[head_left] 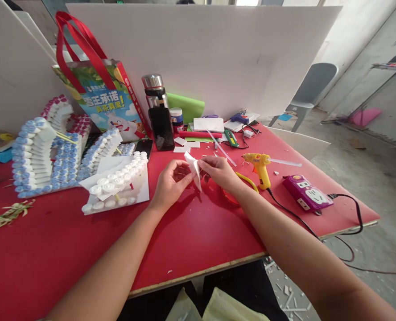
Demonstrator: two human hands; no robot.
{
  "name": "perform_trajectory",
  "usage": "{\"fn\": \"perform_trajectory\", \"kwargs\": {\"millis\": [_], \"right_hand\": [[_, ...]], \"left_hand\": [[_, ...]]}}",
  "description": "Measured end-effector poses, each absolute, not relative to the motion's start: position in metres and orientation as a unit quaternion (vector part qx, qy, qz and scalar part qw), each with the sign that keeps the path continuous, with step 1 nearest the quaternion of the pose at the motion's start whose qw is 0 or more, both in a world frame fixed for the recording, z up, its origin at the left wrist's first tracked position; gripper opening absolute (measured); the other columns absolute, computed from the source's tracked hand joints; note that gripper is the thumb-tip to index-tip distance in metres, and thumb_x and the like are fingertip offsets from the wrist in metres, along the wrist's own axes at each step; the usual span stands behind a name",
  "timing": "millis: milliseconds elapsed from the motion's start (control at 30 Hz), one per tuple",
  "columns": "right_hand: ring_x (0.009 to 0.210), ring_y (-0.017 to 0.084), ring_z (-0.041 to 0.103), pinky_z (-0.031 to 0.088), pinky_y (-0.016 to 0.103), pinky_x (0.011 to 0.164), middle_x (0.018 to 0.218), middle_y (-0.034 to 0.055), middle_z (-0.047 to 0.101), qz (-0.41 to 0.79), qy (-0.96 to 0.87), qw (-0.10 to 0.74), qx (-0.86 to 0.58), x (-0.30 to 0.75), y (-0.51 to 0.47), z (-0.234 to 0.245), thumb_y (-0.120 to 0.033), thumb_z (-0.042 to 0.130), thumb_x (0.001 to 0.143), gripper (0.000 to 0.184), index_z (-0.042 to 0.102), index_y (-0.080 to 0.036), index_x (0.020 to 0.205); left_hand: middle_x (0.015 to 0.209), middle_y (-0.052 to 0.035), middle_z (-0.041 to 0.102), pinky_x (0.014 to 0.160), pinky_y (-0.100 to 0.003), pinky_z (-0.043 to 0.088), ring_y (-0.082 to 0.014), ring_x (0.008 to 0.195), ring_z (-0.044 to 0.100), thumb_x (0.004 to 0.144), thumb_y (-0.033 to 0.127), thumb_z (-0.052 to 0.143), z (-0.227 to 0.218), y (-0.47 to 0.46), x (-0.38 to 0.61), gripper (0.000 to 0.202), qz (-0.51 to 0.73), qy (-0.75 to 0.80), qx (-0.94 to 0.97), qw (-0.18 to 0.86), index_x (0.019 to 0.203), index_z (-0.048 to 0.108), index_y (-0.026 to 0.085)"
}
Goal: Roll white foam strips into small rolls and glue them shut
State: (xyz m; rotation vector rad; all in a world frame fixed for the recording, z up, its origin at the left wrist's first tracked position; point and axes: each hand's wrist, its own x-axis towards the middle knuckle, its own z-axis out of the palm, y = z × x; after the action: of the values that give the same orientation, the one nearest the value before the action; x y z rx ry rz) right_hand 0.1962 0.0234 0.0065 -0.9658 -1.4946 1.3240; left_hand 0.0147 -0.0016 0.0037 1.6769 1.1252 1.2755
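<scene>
Between my two hands, above the red table [184, 249], is a thin white strip [194, 168] that looks like paper or foam sheet. My left hand [173, 183] pinches its left side with thumb and fingers. From the other side my right hand [220, 170] grips its edge. Left of my hands stands a white model [117, 180] with rows of rolled white pieces on a flat board. Just beyond my right forearm lies a round red and yellow object [248, 180], partly hidden by it. A yellow glue gun [260, 167] with a clear glue stick rests farther right.
A purple power socket block [308, 192] with cables sits at the right edge. Blue-and-white models [47, 151], a gift bag [104, 98], a steel flask [154, 91] and an upright phone [162, 128] stand behind. Small white boards [187, 146] and a green cutter [231, 138] lie ahead.
</scene>
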Motion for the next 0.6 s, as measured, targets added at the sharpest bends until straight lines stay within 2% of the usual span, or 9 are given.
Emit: {"fn": "perform_trajectory", "kwargs": {"millis": [67, 167, 367, 467, 533, 600], "right_hand": [[0.057, 0.014, 0.061, 0.052, 0.027, 0.053, 0.071, 0.0005, 0.064, 0.55, -0.583, 0.458, -0.384, 0.1922, 0.0208, 0.0056, -0.052, 0.069, 0.08, 0.034, 0.061, -0.018, 0.081], [0.056, 0.014, 0.062, 0.053, 0.028, 0.053, 0.069, -0.0014, 0.063, 0.549, -0.575, 0.468, -0.386, 0.1883, 0.0189, 0.004, -0.046, 0.075, 0.075, 0.032, 0.059, -0.018, 0.08], [0.062, 0.014, 0.063, 0.054, 0.027, 0.056, 0.074, 0.0006, 0.065, 0.495, -0.61, 0.469, -0.404, 0.1892, 0.0212, 0.0003, -0.039, 0.069, 0.08, 0.024, 0.059, -0.018, 0.082], [0.06, 0.014, 0.062, 0.053, 0.028, 0.057, 0.07, 0.0002, 0.065, 0.481, -0.618, 0.466, -0.412, 0.191, 0.0218, 0.0008, -0.039, 0.068, 0.082, 0.023, 0.058, -0.018, 0.082], [0.059, 0.014, 0.062, 0.053, 0.029, 0.059, 0.068, 0.0003, 0.066, 0.492, -0.611, 0.47, -0.405, 0.1918, 0.0212, 0.003, -0.04, 0.068, 0.082, 0.023, 0.058, -0.018, 0.082], [0.06, 0.014, 0.062, 0.053, 0.03, 0.061, 0.07, 0.0009, 0.067, 0.512, -0.595, 0.476, -0.396, 0.1925, 0.0201, 0.0062, -0.04, 0.07, 0.081, 0.025, 0.058, -0.018, 0.082]], "left_hand": [[0.102, -0.0064, 0.068, 0.087, -0.032, 0.054, -0.0193, 0.094, 0.067, 0.084, 0.036, 0.073, 0.0039, -0.0037, 0.016, 0.026, 0.477, 0.428, 0.681, 0.353, 0.102, 0.064, 0.02], [0.107, -0.0074, 0.066, 0.088, -0.033, 0.055, -0.0202, 0.097, 0.067, 0.086, 0.035, 0.07, 0.004, -0.0055, 0.0165, 0.023, 0.475, 0.414, 0.688, 0.359, 0.102, 0.066, 0.019], [0.109, -0.0082, 0.069, 0.09, -0.034, 0.055, -0.0227, 0.098, 0.068, 0.087, 0.037, 0.069, 0.0063, -0.008, 0.0174, 0.025, 0.47, 0.41, 0.685, 0.375, 0.104, 0.072, 0.02], [0.104, -0.0073, 0.071, 0.09, -0.032, 0.052, -0.0223, 0.097, 0.066, 0.09, 0.037, 0.064, 0.0072, -0.0068, 0.0166, 0.021, 0.468, 0.421, 0.696, 0.347, 0.096, 0.075, 0.019], [0.1, -0.0062, 0.072, 0.087, -0.03, 0.051, -0.021, 0.092, 0.065, 0.092, 0.038, 0.062, 0.0071, -0.0055, 0.0155, 0.024, 0.474, 0.416, 0.684, 0.367, 0.089, 0.076, 0.019], [0.1, -0.0056, 0.073, 0.086, -0.03, 0.051, -0.0212, 0.091, 0.065, 0.092, 0.04, 0.062, 0.0066, -0.0042, 0.0148, 0.026, 0.482, 0.405, 0.653, 0.42, 0.092, 0.077, 0.019]]}}
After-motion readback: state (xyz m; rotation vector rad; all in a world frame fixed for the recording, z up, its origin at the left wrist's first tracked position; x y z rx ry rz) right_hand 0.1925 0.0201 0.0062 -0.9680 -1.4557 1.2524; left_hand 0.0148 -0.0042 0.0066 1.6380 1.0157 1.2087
